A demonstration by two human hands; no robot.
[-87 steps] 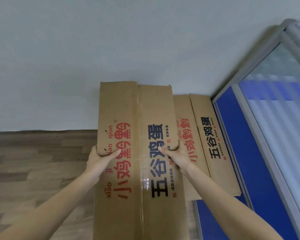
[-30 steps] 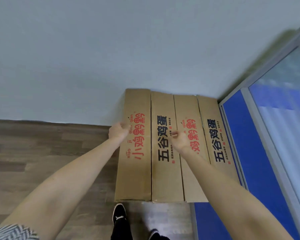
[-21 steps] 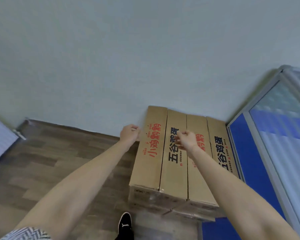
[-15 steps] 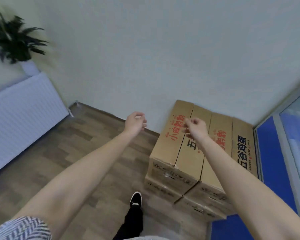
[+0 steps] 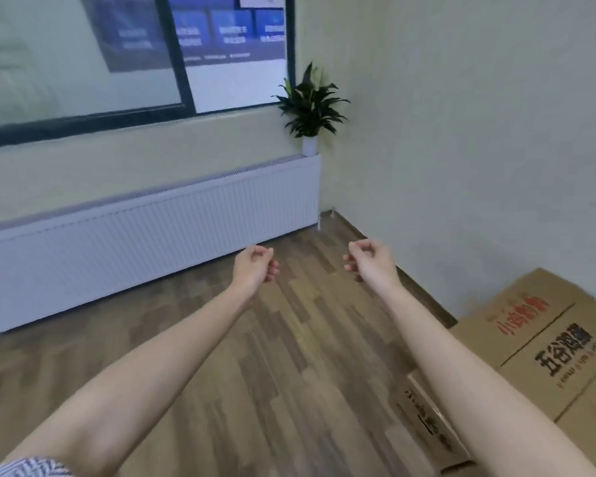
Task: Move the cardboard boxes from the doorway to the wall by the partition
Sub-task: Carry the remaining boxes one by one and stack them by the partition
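Note:
Brown cardboard boxes (image 5: 544, 342) with red and black printed characters stand stacked against the pale wall at the lower right, partly cut off by the frame edge. My left hand (image 5: 257, 266) hangs in the air over the wooden floor, fingers loosely curled, holding nothing. My right hand (image 5: 370, 261) is level with it to the right, also loosely curled and empty. Both hands are well clear of the boxes, up and to their left. My right forearm crosses in front of the stack's front face.
A long white radiator (image 5: 145, 232) runs along the left wall under a window. A potted plant (image 5: 310, 108) stands on its right end in the corner. Wooden floor (image 5: 255, 373) stretches between the radiator and the boxes.
I set the carried box down beside the others by the wall, let go with both hands and turned left. The boxes slid to the right of the view; the radiator and plant came in.

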